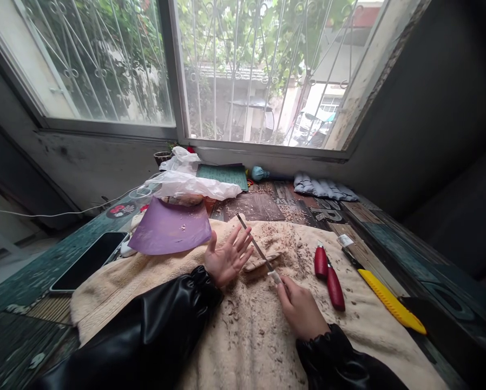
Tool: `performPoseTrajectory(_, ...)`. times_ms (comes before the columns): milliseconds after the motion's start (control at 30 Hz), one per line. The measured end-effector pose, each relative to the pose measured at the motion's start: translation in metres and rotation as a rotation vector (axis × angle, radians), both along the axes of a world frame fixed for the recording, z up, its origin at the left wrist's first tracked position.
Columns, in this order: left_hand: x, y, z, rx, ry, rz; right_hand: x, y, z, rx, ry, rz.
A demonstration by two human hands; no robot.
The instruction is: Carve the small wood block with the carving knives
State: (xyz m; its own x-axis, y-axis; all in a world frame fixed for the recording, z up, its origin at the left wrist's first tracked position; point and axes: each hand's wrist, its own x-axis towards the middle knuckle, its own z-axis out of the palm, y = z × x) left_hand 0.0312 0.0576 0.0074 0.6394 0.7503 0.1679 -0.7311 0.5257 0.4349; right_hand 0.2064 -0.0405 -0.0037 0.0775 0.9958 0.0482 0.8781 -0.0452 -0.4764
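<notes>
My right hand (302, 306) is closed round the pale handle of a slim metal file (259, 250), its long thin shaft slanting up and to the left. My left hand (227, 259) is turned palm up with the fingers spread, holding nothing. The file's upper part crosses in front of or beside the left fingertips; whether they touch I cannot tell. Beneath the file, a flat pale piece of wood (263, 261) lies on the beige towel (243, 346), among scattered wood shavings. Two red-handled carving tools (335, 287) (320, 261) rest right of my right hand.
A yellow-handled saw (391, 299) lies at the towel's right edge. Left are purple sandpaper (172, 227) and a dark-screened tablet or phone (86, 261). Farther back lie a white plastic bag (198, 186), a green sheet (223, 174) and a grey padded roll (324, 187) below the barred window.
</notes>
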Motion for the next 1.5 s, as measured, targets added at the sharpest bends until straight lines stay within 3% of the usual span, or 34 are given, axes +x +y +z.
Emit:
performPoseTrajectory(500, 0.001, -0.002, 0.002, -0.073, -0.027, 0.033, 0.001, 0.0, 0.001, 0.064, 0.082, -0.044)
performPoseTrajectory(667, 0.001, 0.003, -0.004, -0.101, 0.106, 0.222, 0.001, 0.0, 0.004, 0.088, 0.115, -0.076)
performPoseTrajectory(767, 0.005, 0.004, -0.01, -0.089, 0.335, 0.297, 0.001, -0.001, 0.006, 0.147, 0.137, -0.091)
performPoseTrajectory(933, 0.014, -0.003, -0.018, 0.2, 0.705, 0.273, 0.0, -0.004, 0.005, 0.27, 0.148, -0.113)
performPoseTrajectory(1133, 0.013, -0.011, -0.015, 0.604, 0.884, 0.219, -0.003, -0.004, 0.002, 0.399, 0.049, -0.029)
performPoseTrajectory(1333, 0.01, -0.014, -0.011, 0.817, 1.048, 0.168, -0.006, -0.006, 0.002, 0.428, 0.043, 0.04)
performPoseTrajectory(1500, 0.01, -0.015, -0.009, 0.905, 1.064, 0.152, -0.006, -0.006, 0.0, 0.391, 0.065, 0.071)
